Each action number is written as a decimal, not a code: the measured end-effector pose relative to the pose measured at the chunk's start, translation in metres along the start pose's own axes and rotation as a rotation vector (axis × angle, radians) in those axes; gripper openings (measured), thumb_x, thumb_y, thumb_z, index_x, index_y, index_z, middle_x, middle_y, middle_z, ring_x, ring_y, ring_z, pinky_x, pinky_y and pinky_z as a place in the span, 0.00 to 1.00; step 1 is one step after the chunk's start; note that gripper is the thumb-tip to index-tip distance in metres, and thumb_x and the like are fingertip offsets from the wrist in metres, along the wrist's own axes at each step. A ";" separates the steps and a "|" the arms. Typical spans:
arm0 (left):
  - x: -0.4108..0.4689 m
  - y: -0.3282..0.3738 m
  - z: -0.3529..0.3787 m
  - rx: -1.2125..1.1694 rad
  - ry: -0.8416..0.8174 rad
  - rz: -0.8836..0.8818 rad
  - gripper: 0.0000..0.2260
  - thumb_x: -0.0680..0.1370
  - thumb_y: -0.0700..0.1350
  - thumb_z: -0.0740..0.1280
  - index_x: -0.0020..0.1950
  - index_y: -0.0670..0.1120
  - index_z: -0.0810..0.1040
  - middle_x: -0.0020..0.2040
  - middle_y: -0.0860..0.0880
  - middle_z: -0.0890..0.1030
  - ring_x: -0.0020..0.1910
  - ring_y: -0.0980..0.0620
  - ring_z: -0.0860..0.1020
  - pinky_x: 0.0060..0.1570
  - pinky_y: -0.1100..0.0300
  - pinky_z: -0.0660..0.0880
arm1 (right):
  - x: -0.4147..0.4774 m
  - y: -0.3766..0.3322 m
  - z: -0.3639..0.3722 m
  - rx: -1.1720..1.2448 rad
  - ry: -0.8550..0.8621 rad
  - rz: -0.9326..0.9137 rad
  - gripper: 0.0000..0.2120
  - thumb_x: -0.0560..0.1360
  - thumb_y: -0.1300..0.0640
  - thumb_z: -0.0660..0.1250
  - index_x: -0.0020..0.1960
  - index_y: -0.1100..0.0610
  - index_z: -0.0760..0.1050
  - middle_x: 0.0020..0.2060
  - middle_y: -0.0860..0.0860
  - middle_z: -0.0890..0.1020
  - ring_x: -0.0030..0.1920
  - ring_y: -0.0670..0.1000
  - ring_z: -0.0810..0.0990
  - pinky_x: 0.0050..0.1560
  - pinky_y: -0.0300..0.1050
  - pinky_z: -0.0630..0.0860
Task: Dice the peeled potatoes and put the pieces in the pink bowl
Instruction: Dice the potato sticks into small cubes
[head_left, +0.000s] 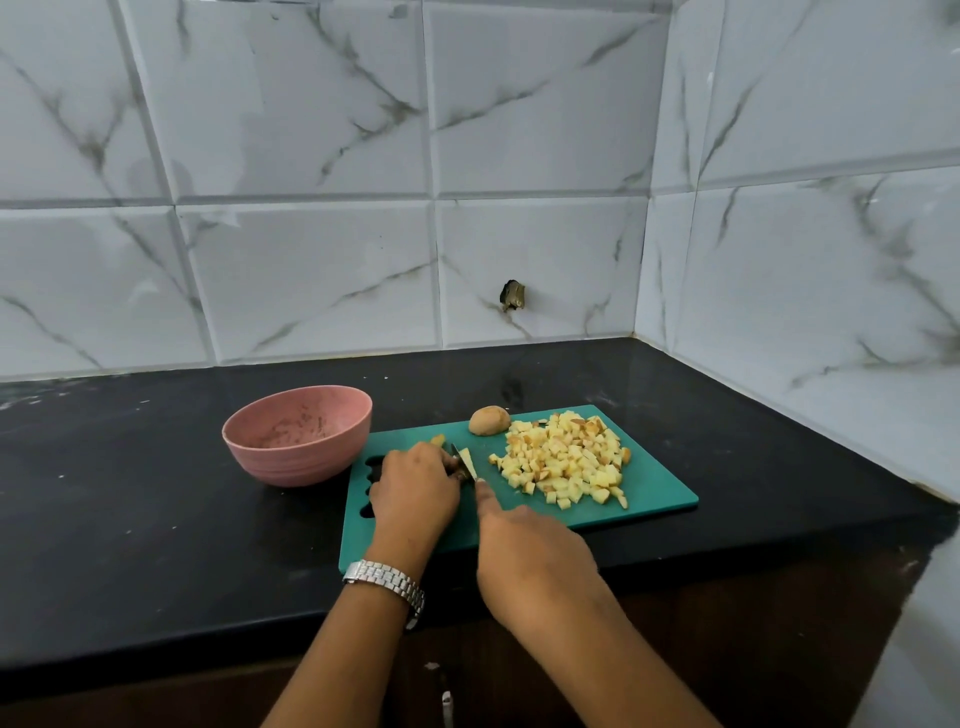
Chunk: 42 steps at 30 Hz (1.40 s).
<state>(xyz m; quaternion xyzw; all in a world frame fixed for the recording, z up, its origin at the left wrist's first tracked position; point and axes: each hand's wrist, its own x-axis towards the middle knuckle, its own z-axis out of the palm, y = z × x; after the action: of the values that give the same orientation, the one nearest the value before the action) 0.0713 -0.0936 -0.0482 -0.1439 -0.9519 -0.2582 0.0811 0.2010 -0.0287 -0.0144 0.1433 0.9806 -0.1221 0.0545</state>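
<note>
Black counter (156, 519) bears pink bowl (297, 434), green board (660, 486).

1. Our left hand (415, 488) rests on the left part of the green cutting board (660, 499), fingers curled down onto a potato piece (466, 457).
2. Our left wrist wears a silver watch (387, 579), just past the board's near edge.
3. Our right hand (530, 561) is over the board's near edge. It holds a knife (469, 469), pointer finger stretched straight along it.
4. Both our arms reach toward the board side by side.
</note>
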 end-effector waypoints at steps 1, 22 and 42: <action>-0.003 0.001 0.000 0.042 0.007 0.016 0.12 0.79 0.49 0.61 0.59 0.50 0.78 0.58 0.48 0.77 0.60 0.47 0.70 0.56 0.50 0.70 | -0.007 0.003 0.001 -0.010 -0.010 0.004 0.38 0.80 0.63 0.58 0.81 0.48 0.40 0.64 0.56 0.74 0.61 0.56 0.75 0.54 0.52 0.74; 0.017 0.005 -0.006 0.320 -0.045 0.348 0.18 0.81 0.41 0.57 0.68 0.55 0.72 0.59 0.48 0.71 0.57 0.48 0.70 0.53 0.53 0.75 | -0.020 0.051 -0.019 0.218 0.091 -0.009 0.25 0.85 0.50 0.49 0.80 0.42 0.48 0.64 0.52 0.73 0.52 0.50 0.74 0.51 0.47 0.74; -0.023 0.002 -0.006 0.030 0.099 0.174 0.09 0.79 0.49 0.64 0.56 0.55 0.81 0.55 0.52 0.78 0.56 0.51 0.74 0.54 0.53 0.74 | 0.002 0.045 0.000 -0.084 0.166 -0.046 0.31 0.83 0.57 0.55 0.80 0.43 0.44 0.43 0.49 0.69 0.45 0.49 0.71 0.40 0.45 0.68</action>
<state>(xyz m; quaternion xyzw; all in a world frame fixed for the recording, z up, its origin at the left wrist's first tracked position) 0.0940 -0.1006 -0.0477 -0.2117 -0.9344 -0.2425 0.1525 0.2123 0.0134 -0.0250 0.1279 0.9891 -0.0695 -0.0237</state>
